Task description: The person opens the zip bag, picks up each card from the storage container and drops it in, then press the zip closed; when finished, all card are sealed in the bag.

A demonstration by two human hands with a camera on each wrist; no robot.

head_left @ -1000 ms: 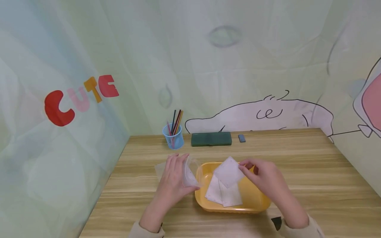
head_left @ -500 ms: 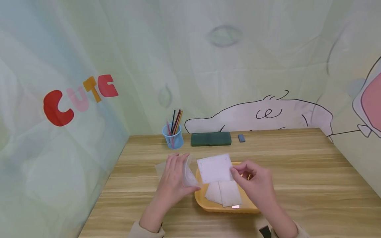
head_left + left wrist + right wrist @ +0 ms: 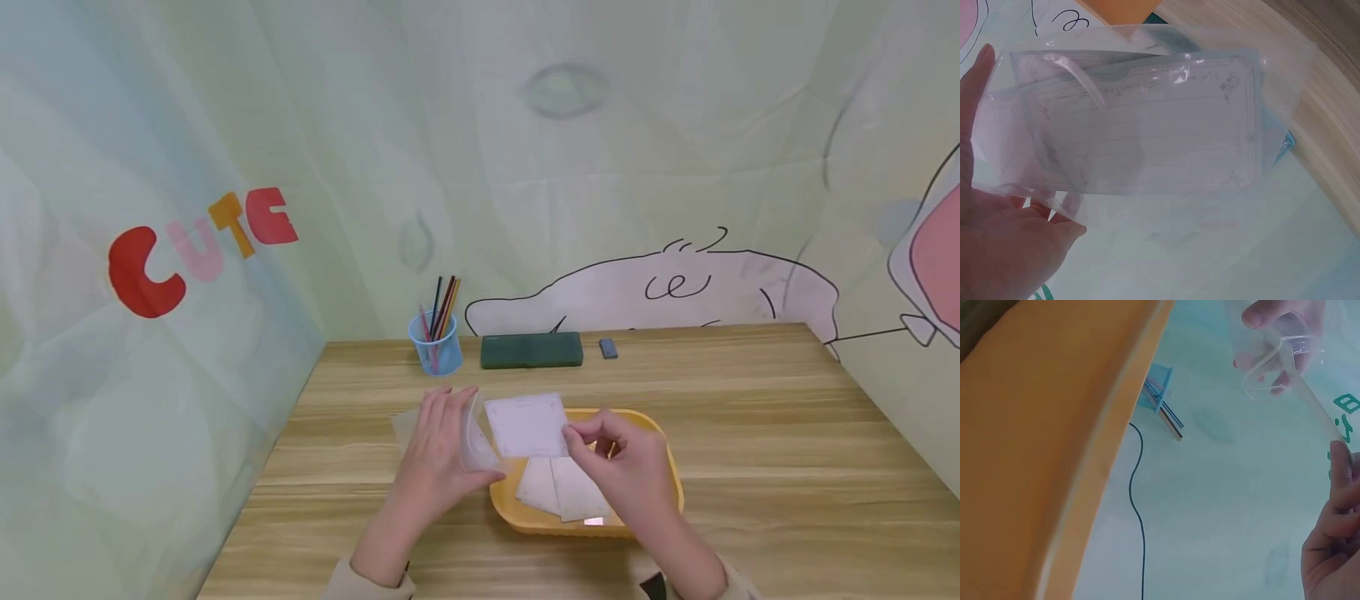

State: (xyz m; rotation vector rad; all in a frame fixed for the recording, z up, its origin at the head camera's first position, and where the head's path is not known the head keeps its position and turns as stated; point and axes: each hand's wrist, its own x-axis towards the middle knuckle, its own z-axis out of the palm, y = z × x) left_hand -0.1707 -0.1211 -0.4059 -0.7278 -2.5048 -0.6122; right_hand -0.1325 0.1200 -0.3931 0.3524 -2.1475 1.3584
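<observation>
My left hand point(image 3: 435, 458) grips a clear plastic bag point(image 3: 1297, 69) between thumb and fingers, its mouth held open towards the right. Inside it lie lined cards point(image 3: 1147, 137) with an ornate border. Between thumb and fingertips, my right hand point(image 3: 630, 462) pinches a pale rectangular card point(image 3: 528, 427) by its right edge. That card's far end is right at the bag's mouth and overlaps it in the right wrist view. More pale cards point(image 3: 577, 492) lie fanned in the yellow-orange tray point(image 3: 540, 527) below, partly covered by my right hand and the held card.
A blue cup point(image 3: 441, 358) with several pencils stands at the back of the wooden table point(image 3: 787, 417). Beside it lie a dark green case point(image 3: 531, 351) and a small blue eraser point(image 3: 608, 348). A printed curtain point(image 3: 375, 167) closes off the back and left.
My right hand has moved left with its card, which has turned from cornerwise to nearly level and come to the bag's mouth. My left hand and the bag stay put.
</observation>
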